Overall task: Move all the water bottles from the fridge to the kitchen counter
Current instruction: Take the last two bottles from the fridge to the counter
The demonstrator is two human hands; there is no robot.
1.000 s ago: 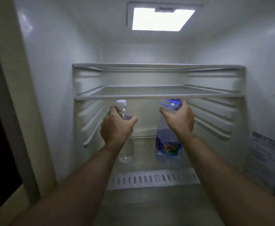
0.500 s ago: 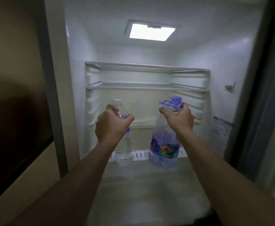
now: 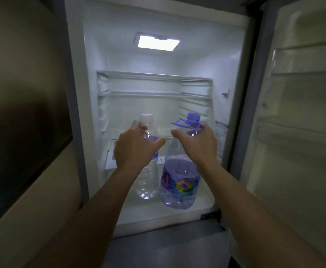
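Two water bottles hang in front of the open fridge [image 3: 92, 113]. My left hand [image 3: 134, 148] grips the neck of a slim clear bottle with a white cap [image 3: 147, 182]. Around the shoulder of a wide clear jug [image 3: 179, 184] with a purple cap, a purple carry handle and a colourful label, my right hand [image 3: 199, 146] is closed. Both bottles are held upright, side by side, at the fridge's front opening above its floor. The hands hide the upper part of each bottle.
The fridge interior is lit, with two bare glass shelves [image 3: 154, 93] near the back. The fridge door [image 3: 297, 122] stands open on the right with bare door racks. A dark panel [image 3: 23, 105] and a beige surface flank the left side.
Both hands have drawn the bottles outward from deep inside the fridge to its front opening. The view has pulled back, showing the open door and the left panel.
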